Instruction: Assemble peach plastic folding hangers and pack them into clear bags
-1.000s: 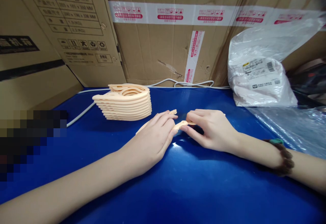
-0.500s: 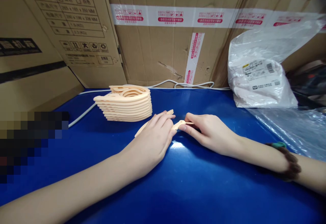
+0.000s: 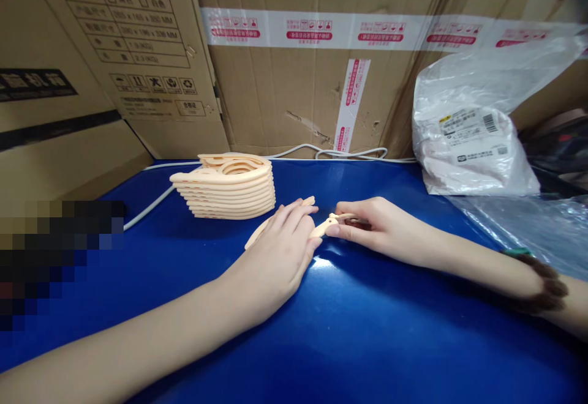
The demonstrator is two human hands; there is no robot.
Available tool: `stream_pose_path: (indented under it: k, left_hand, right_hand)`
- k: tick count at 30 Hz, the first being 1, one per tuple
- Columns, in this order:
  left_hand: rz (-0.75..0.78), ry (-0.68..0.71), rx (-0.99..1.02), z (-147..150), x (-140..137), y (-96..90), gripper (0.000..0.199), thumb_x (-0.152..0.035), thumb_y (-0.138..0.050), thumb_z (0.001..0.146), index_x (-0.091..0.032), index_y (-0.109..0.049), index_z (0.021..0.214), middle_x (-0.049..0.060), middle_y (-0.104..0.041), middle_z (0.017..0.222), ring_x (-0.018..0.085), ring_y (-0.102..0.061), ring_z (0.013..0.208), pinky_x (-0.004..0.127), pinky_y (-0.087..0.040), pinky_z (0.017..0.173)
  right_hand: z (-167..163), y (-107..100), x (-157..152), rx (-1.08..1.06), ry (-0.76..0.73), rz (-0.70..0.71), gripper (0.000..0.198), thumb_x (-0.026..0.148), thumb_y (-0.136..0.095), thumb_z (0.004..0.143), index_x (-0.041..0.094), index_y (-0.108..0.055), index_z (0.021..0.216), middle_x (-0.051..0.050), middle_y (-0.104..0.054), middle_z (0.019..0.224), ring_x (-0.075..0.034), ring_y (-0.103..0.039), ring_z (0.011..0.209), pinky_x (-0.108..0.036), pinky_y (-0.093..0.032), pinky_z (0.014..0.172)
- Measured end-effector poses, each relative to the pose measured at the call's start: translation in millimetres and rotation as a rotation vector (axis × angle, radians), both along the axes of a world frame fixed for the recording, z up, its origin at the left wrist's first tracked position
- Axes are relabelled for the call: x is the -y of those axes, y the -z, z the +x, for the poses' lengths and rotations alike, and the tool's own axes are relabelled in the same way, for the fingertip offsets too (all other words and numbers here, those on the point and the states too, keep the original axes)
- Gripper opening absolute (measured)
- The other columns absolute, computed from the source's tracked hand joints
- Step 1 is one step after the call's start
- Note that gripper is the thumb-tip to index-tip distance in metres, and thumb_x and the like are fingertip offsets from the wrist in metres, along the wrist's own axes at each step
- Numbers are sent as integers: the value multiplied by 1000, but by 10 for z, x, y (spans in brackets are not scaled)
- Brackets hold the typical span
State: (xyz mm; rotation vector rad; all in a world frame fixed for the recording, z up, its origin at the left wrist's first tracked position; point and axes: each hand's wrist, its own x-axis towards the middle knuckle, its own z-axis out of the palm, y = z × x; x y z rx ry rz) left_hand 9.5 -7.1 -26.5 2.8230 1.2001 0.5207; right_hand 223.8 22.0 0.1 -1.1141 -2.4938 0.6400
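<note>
A beige plastic hanger [image 3: 322, 228] lies on the blue tabletop, mostly hidden beneath my left hand [image 3: 287, 239]. That hand is closed over it from above, with one end of the hanger showing past the fingertips and a curved edge at the left. My right hand [image 3: 367, 223] pinches the hanger's right end between thumb and index finger, close to a small round hole. A thin beige part runs back under the right fingers. To the left stands a neat stack of matching beige hangers [image 3: 225, 190], touched by neither hand.
Cardboard boxes [image 3: 275, 98] wall off the back and left. A white cable [image 3: 149, 208] runs along the table's rear and left edges. At the back right sits a white plastic bag [image 3: 473, 141], with clear plastic film [image 3: 528, 232] before it.
My right hand has turned slightly and its wrist has shifted right. More of the thin part shows under its fingers. My left hand stays nearly still on the hanger.
</note>
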Motion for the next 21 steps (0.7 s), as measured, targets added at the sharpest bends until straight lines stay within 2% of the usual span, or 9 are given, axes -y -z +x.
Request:
stream_pose_path:
  k: [5,8,14,21]
  left_hand:
    - [-41,0,9,-12,6,-8,34,-26,-26,103,-10,-53,117,17,-45,142,28,-29,142,51,-28,118]
    - [-42,6,30,-14,6,-4,34,-26,-26,103,-10,-53,115,17,-45,143,28,-28,142,51,-27,118]
    - [-15,36,29,-13,-6,11,34,-26,-26,103,-10,-55,110,17,-48,139,28,-31,140,51,-29,117]
    - [-30,74,-8,-31,-19,8,32,-26,-28,103,-12,-57,105,15,-49,139,27,-33,138,50,-30,116]
  right_hand:
    - [18,27,-36,-48,-14,-129,44,56,-48,92,19,-43,68,6,-38,63,-10,-33,59,-24,-26,52]
    - [10,45,-34,-16,-27,-137,43,54,-47,93,19,-43,68,6,-39,63,-9,-33,58,-24,-26,52]
    - [1,54,-20,55,-68,-67,43,52,-39,97,19,-44,69,5,-45,62,-10,-38,55,-25,-28,53]
    - [37,119,-25,228,-114,200,47,54,-28,100,20,-43,71,2,-50,61,-11,-45,51,-26,-26,52]
